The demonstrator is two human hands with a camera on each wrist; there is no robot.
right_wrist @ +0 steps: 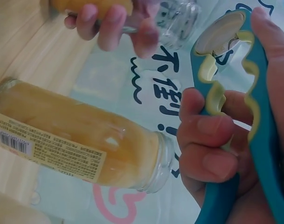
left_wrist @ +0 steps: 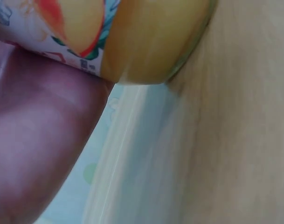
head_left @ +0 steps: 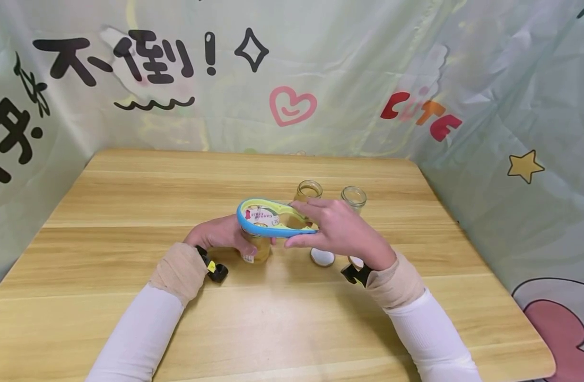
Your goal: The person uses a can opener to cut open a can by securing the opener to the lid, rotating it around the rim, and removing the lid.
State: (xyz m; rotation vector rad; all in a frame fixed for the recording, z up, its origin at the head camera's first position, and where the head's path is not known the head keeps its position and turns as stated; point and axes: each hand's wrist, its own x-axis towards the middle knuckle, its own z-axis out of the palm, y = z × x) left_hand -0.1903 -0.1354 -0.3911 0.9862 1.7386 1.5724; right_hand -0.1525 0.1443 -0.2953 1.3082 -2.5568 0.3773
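Observation:
My left hand point(head_left: 220, 233) grips a glass jar point(head_left: 261, 252) of yellow fruit, standing upright on the table. A fruit-printed label shows on this jar point(left_wrist: 151, 42) in the left wrist view. My right hand point(head_left: 341, 228) holds a blue and yellow-green jar opener point(head_left: 282, 232) by its handles, above the jar. Within the opener's loop sits a printed lid point(head_left: 258, 215). From the right wrist view, the lid point(right_wrist: 221, 35) is apart from the jar's bare glass mouth point(right_wrist: 181, 21). Fingers point(right_wrist: 211, 144) of my right hand curl round one handle.
Two lidless jars, a left one point(head_left: 309, 189) and a right one point(head_left: 354, 197), stand behind my right hand. Near its wrist lie a white lid point(head_left: 322, 257) and another, partly hidden lid point(head_left: 356, 261). A printed curtain point(head_left: 344, 69) hangs behind the wooden table point(head_left: 153, 185).

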